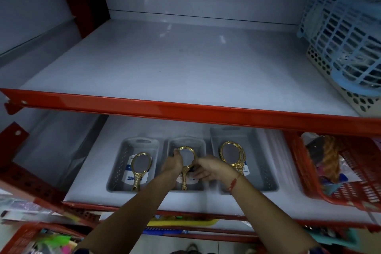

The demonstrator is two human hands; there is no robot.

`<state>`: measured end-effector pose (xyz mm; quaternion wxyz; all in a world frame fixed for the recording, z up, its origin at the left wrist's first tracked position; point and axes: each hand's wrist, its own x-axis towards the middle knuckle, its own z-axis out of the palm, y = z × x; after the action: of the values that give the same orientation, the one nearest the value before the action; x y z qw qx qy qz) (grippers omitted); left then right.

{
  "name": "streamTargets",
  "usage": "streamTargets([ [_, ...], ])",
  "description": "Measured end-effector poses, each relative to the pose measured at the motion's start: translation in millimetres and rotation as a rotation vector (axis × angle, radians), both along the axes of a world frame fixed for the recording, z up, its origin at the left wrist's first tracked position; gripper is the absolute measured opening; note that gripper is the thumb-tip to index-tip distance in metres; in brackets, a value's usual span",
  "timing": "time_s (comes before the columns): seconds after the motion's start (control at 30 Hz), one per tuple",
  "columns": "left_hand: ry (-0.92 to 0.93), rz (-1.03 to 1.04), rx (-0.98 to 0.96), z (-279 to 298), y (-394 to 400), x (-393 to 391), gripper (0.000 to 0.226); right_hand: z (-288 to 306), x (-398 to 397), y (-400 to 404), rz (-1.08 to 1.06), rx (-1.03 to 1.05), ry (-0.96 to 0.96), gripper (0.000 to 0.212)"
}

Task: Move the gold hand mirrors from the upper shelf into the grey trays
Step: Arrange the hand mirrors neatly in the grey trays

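Three grey trays stand side by side on the lower shelf. The left tray (pixel 115 173) holds one gold hand mirror (pixel 140 166). The right tray (pixel 261 163) holds two stacked gold mirrors (pixel 232 153). Over the middle tray (pixel 201 146) both my hands hold a gold mirror (pixel 186 155): my left hand (pixel 172 163) grips its oval frame at the left, my right hand (pixel 210 168) closes on the neck and handle. The upper shelf (pixel 165 68) carries no mirrors in view.
A red shelf rail (pixel 185 110) crosses in front, just above the trays. Blue and cream plastic baskets (pixel 346 33) sit at the upper shelf's right. A red basket (pixel 354 187) full of goods stands right of the trays. More goods fill the shelves below.
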<state>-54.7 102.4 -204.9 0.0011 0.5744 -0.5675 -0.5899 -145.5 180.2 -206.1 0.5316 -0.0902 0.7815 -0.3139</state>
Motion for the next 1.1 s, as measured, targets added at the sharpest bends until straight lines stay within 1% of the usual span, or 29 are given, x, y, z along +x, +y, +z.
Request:
streamTargets([
  [0.07,0.043,-0.011,-0.121,5,3,-10,0.058,13,-18,11,-0.057,-0.060,0.032,0.025],
  [0.1,0.108,-0.016,-0.103,5,5,-17,0.056,17,-28,17,-0.109,-0.085,0.044,0.022],
  [0.13,0.195,-0.018,-0.037,6,10,-27,0.055,19,-40,25,-0.170,-0.104,0.066,0.020],
  [0.17,0.270,-0.024,0.070,8,16,-37,0.053,20,-50,33,-0.230,-0.121,0.083,0.019],
  [0.23,0.343,-0.053,0.238,12,30,-56,0.052,18,-65,49,-0.347,-0.122,0.143,0.016],
  [0.3,0.350,-0.127,0.330,9,49,-73,0.054,8,-77,69,-0.433,-0.095,0.190,0.016],
  [0.37,0.340,-0.191,0.379,7,66,-84,0.050,-11,-85,89,-0.456,-0.065,0.220,0.013],
  [0.43,0.296,-0.191,0.382,4,81,-93,0.044,-27,-92,107,-0.464,-0.022,0.221,0.016],
  [0.5,0.259,-0.191,0.360,-5,91,-100,0.050,-34,-90,117,-0.451,0.006,0.215,0.013],
  [0.57,0.234,-0.177,0.355,-7,100,-100,0.050,-42,-90,121,-0.417,0.052,0.219,0.022],
  [0.6,0.226,-0.160,0.367,-9,104,-100,0.049,-50,-92,122,-0.414,0.068,0.228,0.019],
  [0.63,0.215,-0.151,0.378,-13,106,-101,0.055,-70,-101,125,-0.401,0.068,0.236,0.013],
  [0.67,0.203,-0.150,0.380,-17,107,-101,0.059,-92,-111,126,-0.387,0.062,0.228,0.013],
  [0.73,0.214,-0.133,0.386,-12,111,-99,0.060,-133,-129,126,-0.346,0.053,0.205,0.030],
  [0.77,0.216,-0.117,0.394,-12,112,-99,0.061,-136,-130,125,-0.330,0.052,0.181,0.036],
  [0.83,0.209,-0.086,0.413,-14,109,-99,0.065,-114,-117,122,-0.335,0.048,0.150,0.042],
  [0.87,0.204,-0.086,0.419,-14,108,-98,0.068,-98,-109,119,-0.344,0.037,0.137,0.039],
  [0.93,0.190,-0.119,0.430,-13,105,-96,0.068,-56,-87,114,-0.376,0.021,0.107,0.028],
  [1.03,0.188,-0.135,0.446,-8,106,-95,0.068,-42,-80,112,-0.384,0.024,0.097,0.021],
  [1.1,0.215,-0.089,0.479,-14,110,-99,0.077,-43,-83,113,-0.373,0.034,0.099,0.020],
])
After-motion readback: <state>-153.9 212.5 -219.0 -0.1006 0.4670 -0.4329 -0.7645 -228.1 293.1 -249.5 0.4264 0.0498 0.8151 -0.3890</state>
